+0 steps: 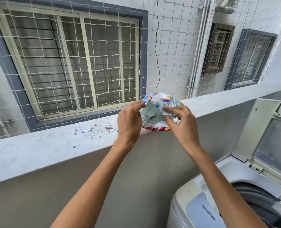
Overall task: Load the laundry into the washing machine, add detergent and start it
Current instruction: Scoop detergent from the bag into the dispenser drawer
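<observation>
The packet (168, 100) rested at the edge of the ledge (46, 145), near the washer (202, 203), whose lid (268, 142) stood open. The left hand (130, 122) and right hand (181, 124) each kept a pinching grip on 1 side of its mouth, spreading it. A shape in the grey powder (153, 111) was possibly a scoop. The step called for 1 hand holding the mouth wide and level scooping, since spilled grains (93, 129) dotted the ledge.

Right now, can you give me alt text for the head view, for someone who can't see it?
Two hands pinch open a detergent packet at a ledge, left hand on its left rim, right hand on its right, grey powder showing inside. A washer stands lower right, lid raised; coloured granules dot the ledge.
</observation>
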`<control>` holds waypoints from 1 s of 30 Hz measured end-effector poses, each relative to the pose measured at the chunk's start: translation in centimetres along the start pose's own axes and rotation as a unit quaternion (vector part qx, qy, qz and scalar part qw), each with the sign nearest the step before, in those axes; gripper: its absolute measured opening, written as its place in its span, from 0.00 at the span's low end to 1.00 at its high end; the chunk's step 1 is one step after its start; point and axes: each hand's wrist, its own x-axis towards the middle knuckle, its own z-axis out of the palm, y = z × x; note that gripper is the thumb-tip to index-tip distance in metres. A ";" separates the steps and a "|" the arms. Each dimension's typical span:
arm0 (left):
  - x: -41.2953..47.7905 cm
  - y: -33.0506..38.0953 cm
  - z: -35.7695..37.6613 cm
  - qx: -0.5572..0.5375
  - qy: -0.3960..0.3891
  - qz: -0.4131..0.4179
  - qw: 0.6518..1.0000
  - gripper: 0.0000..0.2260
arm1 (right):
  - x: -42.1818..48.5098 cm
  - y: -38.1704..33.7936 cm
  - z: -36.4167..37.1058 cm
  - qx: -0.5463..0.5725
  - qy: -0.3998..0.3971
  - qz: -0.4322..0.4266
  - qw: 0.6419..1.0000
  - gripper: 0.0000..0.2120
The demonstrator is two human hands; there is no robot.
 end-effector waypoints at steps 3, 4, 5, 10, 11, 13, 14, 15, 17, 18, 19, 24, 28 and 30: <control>1.2 -1.1 -0.7 0.014 -0.011 -0.033 0.999 0.20 | 0.0 -0.6 1.2 0.003 0.003 -0.002 1.000 0.13; 1.6 -1.4 -1.0 0.015 -0.015 -0.046 0.999 0.20 | 0.0 -0.9 1.6 0.006 0.001 -0.001 1.000 0.14; 2.0 -1.7 -1.3 0.015 -0.021 -0.057 0.998 0.20 | 0.0 -1.2 2.1 0.009 -0.003 0.002 1.000 0.14; 4.2 -3.4 -2.5 0.048 -0.096 -0.132 0.985 0.16 | 0.0 -2.6 4.4 0.002 -0.024 0.007 1.000 0.15; 4.4 -3.7 -2.6 0.053 -0.109 -0.141 0.983 0.15 | 0.1 -2.9 4.8 0.002 -0.025 0.008 1.000 0.15; 4.5 -4.0 -2.7 0.059 -0.126 -0.148 0.979 0.15 | 0.1 -3.1 5.3 -0.002 -0.026 0.011 1.000 0.15; 4.3 -4.0 -2.7 0.056 -0.130 -0.150 0.979 0.16 | 0.1 -3.2 5.4 -0.003 -0.026 0.012 1.000 0.15; 4.0 -4.0 -2.7 0.046 -0.129 -0.151 0.979 0.16 | 0.0 -3.2 5.5 -0.002 -0.025 0.013 1.000 0.15; 3.2 -3.8 -2.8 0.023 -0.111 -0.150 0.982 0.16 | -0.1 -3.1 5.4 0.006 -0.022 0.010 1.000 0.17; 2.9 -3.7 -2.8 0.011 -0.098 -0.147 0.984 0.16 | -0.3 -3.1 5.3 0.013 -0.024 0.009 1.000 0.18; 2.6 -3.5 -2.9 -0.001 -0.083 -0.144 0.986 0.15 | -0.4 -3.0 5.2 0.022 -0.025 0.007 0.999 0.20; 1.3 -2.3 -2.9 -0.041 -0.006 -0.104 0.994 0.14 | -1.3 -2.6 4.8 0.082 -0.017 -0.001 0.997 0.26; 0.2 -0.7 -2.3 -0.072 0.037 -0.072 0.994 0.14 | -2.6 -2.1 4.3 0.112 -0.012 -0.016 0.994 0.23; -0.5 0.3 -1.8 -0.092 0.045 -0.030 0.994 0.15 | -3.4 -1.8 3.8 0.118 -0.008 -0.027 0.993 0.20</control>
